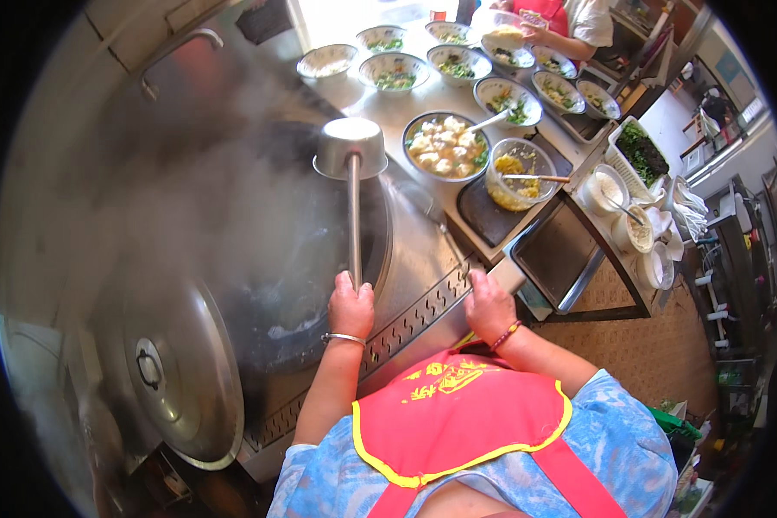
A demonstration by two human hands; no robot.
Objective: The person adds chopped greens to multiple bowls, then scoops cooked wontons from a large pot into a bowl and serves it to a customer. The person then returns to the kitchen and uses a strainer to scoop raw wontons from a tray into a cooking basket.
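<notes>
My left hand [351,307] grips the long handle of a metal ladle [351,149], whose deep bowl is above the far right rim of a large steaming wok [298,278]. My right hand [489,307] is closed around the near end of a thin-handled utensil [452,243] that lies across the steel stove top; its far end is hard to make out. Beyond it stand a bowl of wontons or dumplings in broth [445,146] with a white spoon in it, and a clear plastic tub of yellow paste [520,173] with a wooden-handled spoon.
Several patterned bowls with greens [395,72] stand on the far counter, where another person [570,32] holds a clear container. A round metal lid [188,375] leans at the left. A dark tray [553,246], white tubs [633,228] and a basket of greens [641,152] are at the right.
</notes>
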